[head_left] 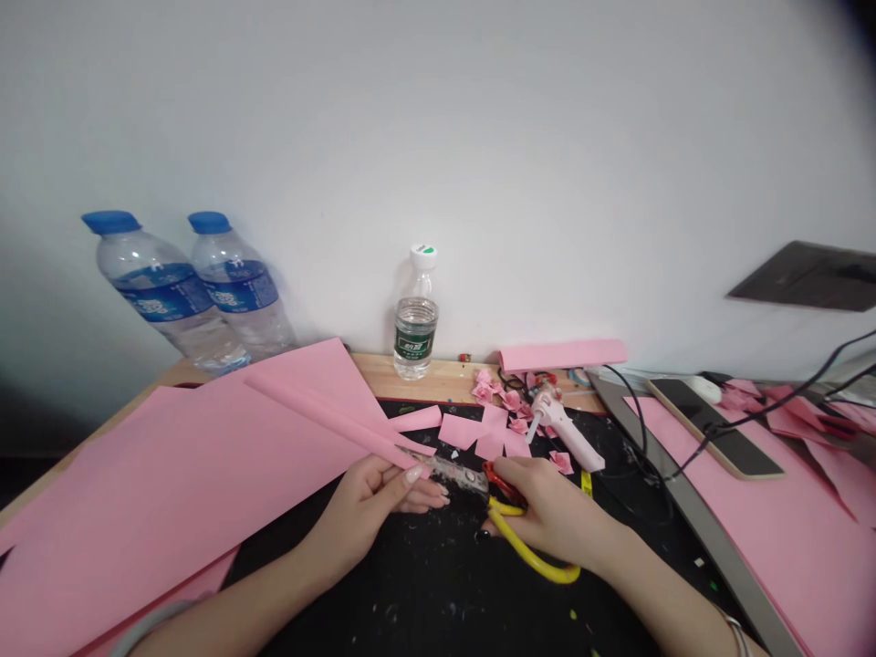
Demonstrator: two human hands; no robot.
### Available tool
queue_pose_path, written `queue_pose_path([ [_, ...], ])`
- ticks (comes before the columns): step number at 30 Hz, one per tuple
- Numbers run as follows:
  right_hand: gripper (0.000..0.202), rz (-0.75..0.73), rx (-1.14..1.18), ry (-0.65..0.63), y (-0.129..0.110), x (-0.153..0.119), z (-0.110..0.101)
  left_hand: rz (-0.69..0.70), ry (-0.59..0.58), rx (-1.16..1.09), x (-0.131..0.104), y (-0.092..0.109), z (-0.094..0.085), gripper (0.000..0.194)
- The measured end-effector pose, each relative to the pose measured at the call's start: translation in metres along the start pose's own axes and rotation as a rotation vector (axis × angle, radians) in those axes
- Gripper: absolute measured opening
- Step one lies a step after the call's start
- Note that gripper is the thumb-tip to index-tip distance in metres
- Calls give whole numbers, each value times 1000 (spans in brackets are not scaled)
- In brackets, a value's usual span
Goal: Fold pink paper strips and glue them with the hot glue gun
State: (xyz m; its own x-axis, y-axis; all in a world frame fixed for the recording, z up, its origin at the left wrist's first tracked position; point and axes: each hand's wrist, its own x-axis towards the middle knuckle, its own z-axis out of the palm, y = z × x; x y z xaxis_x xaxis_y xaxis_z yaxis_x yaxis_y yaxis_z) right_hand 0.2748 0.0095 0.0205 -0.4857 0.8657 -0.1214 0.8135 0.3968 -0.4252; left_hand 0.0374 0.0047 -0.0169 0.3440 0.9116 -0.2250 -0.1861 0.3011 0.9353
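My left hand (373, 502) pinches the near end of a long rolled strip of pink paper (328, 415), which slants up to the left over large pink sheets (171, 484). My right hand (540, 502) grips scissors (526, 543) with yellow and red handles. Their blades point left and meet the paper beside my left fingertips; whether the blades are fully closed there cannot be made out. Just beyond the scissors lie cut pink pieces (489, 431), a short pink roll (415, 419) and a pale pink glue gun (568, 429).
Two large water bottles (236, 283) lean at the back left. A small bottle (414, 328) stands by the wall. Small pink paper flowers (484, 388) lie near another pink roll (561, 354). On the right, a phone (715, 429) rests on pink sheets (766, 547), with black cables (643, 420) nearby.
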Motion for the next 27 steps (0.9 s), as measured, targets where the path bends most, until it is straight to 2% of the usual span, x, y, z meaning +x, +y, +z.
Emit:
queue_pose_path([
  [6,27,6,-18,1,-1,-2,2,-28,4,-31,0,1,0,40],
  [16,31,41,-16,-35,-17,-8,1,-46,-102,5,-3,1,4,37],
  [27,32,39,31,-31,-14,-5,9,-55,-136,26,-1,-2,1,35],
])
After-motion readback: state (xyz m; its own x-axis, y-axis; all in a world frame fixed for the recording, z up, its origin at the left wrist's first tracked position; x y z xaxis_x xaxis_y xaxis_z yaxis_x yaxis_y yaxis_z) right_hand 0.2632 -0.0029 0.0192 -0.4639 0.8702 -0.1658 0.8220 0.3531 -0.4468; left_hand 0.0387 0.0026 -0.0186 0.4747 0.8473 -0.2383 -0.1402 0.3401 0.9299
